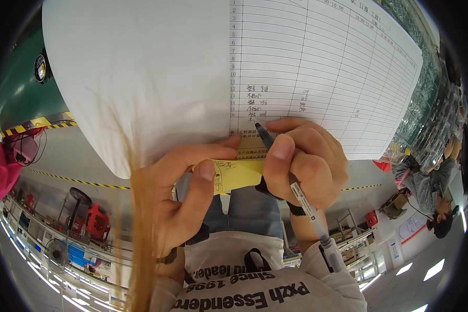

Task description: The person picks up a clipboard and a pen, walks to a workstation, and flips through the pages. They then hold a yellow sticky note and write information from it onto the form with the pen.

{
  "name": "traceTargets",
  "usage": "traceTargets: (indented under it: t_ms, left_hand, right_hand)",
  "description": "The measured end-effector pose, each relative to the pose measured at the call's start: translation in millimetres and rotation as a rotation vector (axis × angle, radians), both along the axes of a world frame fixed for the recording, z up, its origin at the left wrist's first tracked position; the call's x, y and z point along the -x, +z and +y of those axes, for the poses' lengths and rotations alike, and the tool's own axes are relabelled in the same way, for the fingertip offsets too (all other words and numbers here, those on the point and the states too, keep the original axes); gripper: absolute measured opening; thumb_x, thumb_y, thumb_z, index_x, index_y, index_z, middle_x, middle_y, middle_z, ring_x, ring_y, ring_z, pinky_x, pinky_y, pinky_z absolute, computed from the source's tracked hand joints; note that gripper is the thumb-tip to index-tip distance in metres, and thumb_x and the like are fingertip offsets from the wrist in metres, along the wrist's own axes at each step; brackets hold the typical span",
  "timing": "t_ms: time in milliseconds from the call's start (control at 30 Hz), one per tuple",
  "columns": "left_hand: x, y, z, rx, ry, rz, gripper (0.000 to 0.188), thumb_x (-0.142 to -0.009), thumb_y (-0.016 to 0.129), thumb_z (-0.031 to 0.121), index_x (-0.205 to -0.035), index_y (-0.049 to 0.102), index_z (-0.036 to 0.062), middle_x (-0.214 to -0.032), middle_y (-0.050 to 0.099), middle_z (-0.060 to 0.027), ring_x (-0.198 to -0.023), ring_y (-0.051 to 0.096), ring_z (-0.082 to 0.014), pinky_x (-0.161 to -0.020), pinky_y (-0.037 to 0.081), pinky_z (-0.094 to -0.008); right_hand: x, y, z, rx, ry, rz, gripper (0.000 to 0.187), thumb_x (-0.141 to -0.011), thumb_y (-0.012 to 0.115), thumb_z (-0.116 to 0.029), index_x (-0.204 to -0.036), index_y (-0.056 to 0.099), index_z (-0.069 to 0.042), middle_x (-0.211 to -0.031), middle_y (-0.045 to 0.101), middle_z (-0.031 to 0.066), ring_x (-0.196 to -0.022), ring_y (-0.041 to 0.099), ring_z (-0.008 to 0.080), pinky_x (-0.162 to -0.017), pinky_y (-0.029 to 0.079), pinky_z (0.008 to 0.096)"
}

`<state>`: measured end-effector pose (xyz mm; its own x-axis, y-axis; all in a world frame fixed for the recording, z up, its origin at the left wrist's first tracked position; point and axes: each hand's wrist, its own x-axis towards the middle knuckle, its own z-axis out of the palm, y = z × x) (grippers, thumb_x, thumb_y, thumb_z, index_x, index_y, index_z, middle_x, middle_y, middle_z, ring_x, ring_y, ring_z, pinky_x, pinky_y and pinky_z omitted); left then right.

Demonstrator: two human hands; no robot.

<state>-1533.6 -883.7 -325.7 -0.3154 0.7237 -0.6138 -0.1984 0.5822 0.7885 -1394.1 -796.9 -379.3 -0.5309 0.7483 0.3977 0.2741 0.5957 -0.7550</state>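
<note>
An open book of record sheets lies before me, with a blank white page (140, 78) on its left and a printed table form (296, 57) on its right. Handwritten entries fill several lower rows of the form. My right hand (312, 161) grips a clear-barrelled pen (311, 210), whose dark tip touches or hovers just over the last written row. At the form's lower edge, my left hand (184, 179) pinches a yellow paper note (237, 177) between thumb and fingers. Small handwriting shows on the note, and my right hand covers its right end.
A green tabletop (15, 99) extends to the left, carrying a dark round roll (40, 67). Clear plastic bags (431, 78) are heaped along the right. Another person (426, 187) is at the far right, and pink cloth (10, 171) at the far left. Strands of hair hang across the view.
</note>
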Motion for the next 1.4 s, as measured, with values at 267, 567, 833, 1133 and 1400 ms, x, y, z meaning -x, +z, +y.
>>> traceTargets:
  t_ms: [267, 567, 833, 1133, 1400]
  left_hand:
    - [-4.0, -3.4, 3.1, -0.029, -0.072, 0.033, 0.022, -0.089, 0.045, 0.004, -0.095, 0.061, -0.0104, -0.098, 0.065, -0.0233, -0.088, 0.065, -0.0221, -0.081, 0.05, -0.029]
    - [-2.6, -7.9, 0.8, -0.05, -0.014, 0.013, 0.018, -0.085, 0.049, 0.0, -0.093, 0.066, -0.0011, -0.094, 0.069, -0.0138, -0.085, 0.065, -0.0164, -0.077, 0.051, -0.0272]
    - [-1.5, -4.9, 3.3, -0.03, -0.099, 0.056, 0.022, -0.089, 0.045, 0.003, -0.095, 0.061, -0.0104, -0.097, 0.065, -0.0234, -0.088, 0.064, -0.0224, -0.081, 0.05, -0.0288]
    - [-2.0, -3.5, 5.9, -0.001, -0.07, 0.021, 0.018, -0.088, 0.047, 0.001, -0.095, 0.064, -0.0035, -0.096, 0.068, -0.0157, -0.085, 0.065, -0.0181, -0.078, 0.05, -0.0273]
    - [-2.2, -5.3, 4.0, -0.041, -0.082, 0.017, 0.019, -0.089, 0.046, 0.002, -0.096, 0.062, -0.0071, -0.096, 0.067, -0.0192, -0.086, 0.065, -0.0198, -0.079, 0.05, -0.028]
  right_hand:
    - [-5.7, -0.4, 1.4, -0.013, 0.011, -0.055, 0.027, -0.076, 0.056, 0.008, -0.065, 0.035, -0.004, -0.053, 0.051, 0.0082, -0.046, 0.058, 0.0255, -0.045, 0.053, 0.0362]
    - [-6.5, -0.6, -0.7, -0.004, 0.002, -0.064, 0.026, -0.076, 0.055, 0.008, -0.065, 0.035, -0.004, -0.053, 0.051, 0.0081, -0.047, 0.059, 0.0261, -0.045, 0.053, 0.0358]
    - [-6.2, 0.5, 0.7, 0.014, 0.019, -0.051, 0.026, -0.077, 0.054, 0.008, -0.065, 0.035, -0.004, -0.053, 0.051, 0.0079, -0.047, 0.059, 0.0261, -0.046, 0.053, 0.0362]
    - [-7.5, 0.1, 1.4, 0.003, -0.01, -0.05, 0.026, -0.077, 0.054, 0.008, -0.065, 0.034, -0.004, -0.054, 0.05, 0.0082, -0.047, 0.059, 0.0265, -0.046, 0.053, 0.0364]
    - [-8.2, 0.0, 1.2, 0.021, 0.005, -0.056, 0.028, -0.077, 0.054, 0.008, -0.065, 0.032, -0.004, -0.054, 0.05, 0.0083, -0.048, 0.059, 0.0266, -0.046, 0.053, 0.0366]
